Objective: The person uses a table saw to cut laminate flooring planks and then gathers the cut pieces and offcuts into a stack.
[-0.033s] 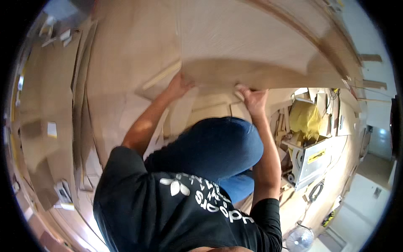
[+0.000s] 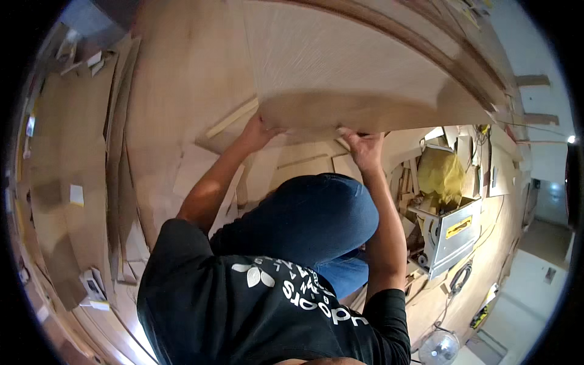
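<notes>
A large thin plywood sheet (image 2: 347, 73) slants across the upper middle, its near edge raised off the sheets beneath. My left hand (image 2: 261, 131) grips that edge by its left corner, fingers partly hidden under it. Farther right along the same edge, my right hand (image 2: 363, 146) has its thumb on top and its other fingers mostly out of sight. A narrow wood strip (image 2: 234, 117) lies just left of my left hand. Below the raised edge, flat wood offcuts (image 2: 304, 164) lie in front of my knee.
To the right stands a grey table saw (image 2: 450, 234), with a yellow bag (image 2: 441, 173) and wood scraps beside it. A coiled cable (image 2: 460, 278) and a round fan (image 2: 438, 348) are at lower right. Long boards (image 2: 67, 176) lie along the left.
The plywood sheet has shifted slightly left, and its left corner sits a little nearer to me. Both hands keep their hold on its near edge.
</notes>
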Motion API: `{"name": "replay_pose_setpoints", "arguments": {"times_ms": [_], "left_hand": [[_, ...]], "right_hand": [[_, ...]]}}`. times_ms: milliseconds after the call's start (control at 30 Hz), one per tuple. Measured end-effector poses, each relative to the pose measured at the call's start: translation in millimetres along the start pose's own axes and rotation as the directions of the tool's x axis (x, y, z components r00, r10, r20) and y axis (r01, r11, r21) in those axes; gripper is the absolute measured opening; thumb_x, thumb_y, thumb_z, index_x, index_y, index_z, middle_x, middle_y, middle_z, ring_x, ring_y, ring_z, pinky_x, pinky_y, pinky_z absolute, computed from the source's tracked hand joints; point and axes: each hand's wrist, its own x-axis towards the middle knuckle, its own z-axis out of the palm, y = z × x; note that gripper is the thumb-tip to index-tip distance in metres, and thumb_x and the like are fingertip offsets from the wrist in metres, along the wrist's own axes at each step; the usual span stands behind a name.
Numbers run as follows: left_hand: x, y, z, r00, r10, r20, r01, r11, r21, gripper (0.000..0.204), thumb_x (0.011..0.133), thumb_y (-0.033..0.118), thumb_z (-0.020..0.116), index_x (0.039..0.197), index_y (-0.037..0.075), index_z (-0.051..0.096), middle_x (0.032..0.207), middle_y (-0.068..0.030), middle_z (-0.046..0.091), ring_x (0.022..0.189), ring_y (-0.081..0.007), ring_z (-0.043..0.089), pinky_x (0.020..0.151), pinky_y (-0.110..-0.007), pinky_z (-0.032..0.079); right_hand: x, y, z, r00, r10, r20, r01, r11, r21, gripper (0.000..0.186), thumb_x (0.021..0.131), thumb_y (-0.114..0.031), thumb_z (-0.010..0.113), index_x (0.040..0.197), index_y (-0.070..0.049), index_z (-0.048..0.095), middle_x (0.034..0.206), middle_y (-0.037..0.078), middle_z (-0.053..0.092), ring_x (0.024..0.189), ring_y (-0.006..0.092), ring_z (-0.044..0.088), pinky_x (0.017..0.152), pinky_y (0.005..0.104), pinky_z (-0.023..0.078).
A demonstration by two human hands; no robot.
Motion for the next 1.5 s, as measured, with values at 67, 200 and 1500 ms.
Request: {"name": "replay_pose_setpoints", "arguments": {"times_ms": [67, 200, 1500], "left_hand": [[0.6, 2.8, 2.0, 0.998, -0.06, -0.005, 0.06, 0.998, -0.014, 0.056, 0.079, 0.011, 0.074, 0.127, -0.002, 0.047, 0.123, -0.0148, 0.059, 0.112, -0.023, 0.055, 0.099, -0.035, 0.042], [4.0, 10.1, 5.6, 0.991, -0.128, 0.027, 0.131, 0.971, -0.198, 0.053, 0.076, 0.006, 0.076, 0.122, -0.003, 0.051, 0.119, -0.0121, 0.06, 0.107, -0.0204, 0.058, 0.093, -0.034, 0.046], [-243.5, -177.0, -181.6, 0.492, -0.625, -0.606, 0.868, 0.301, 0.395, 0.104, 0.063, 0.069, 0.071, 0.147, 0.025, 0.027, 0.151, -0.016, 0.025, 0.138, -0.0389, 0.023, 0.108, -0.058, 0.024]], "right_hand": [[6.8, -2.1, -1.7, 0.998, -0.054, 0.026, 0.057, 0.987, -0.153, 0.025, 0.074, -0.003, 0.073, 0.096, 0.003, 0.063, 0.091, 0.009, 0.067, 0.086, 0.017, 0.062, 0.076, 0.031, 0.05], [7.7, -8.6, -6.0, 0.995, 0.096, 0.023, -0.094, 0.992, -0.084, 0.046, 0.074, -0.015, 0.08, 0.111, 0.003, 0.057, 0.1, 0.01, 0.065, 0.092, 0.0192, 0.061, 0.082, 0.035, 0.051], [40.4, 8.5, -35.9, 0.993, -0.109, -0.049, 0.106, 0.993, -0.06, 0.065, 0.076, -0.028, 0.076, 0.125, 0.004, 0.046, 0.115, 0.013, 0.055, 0.105, 0.0223, 0.054, 0.094, 0.0369, 0.043]]}}
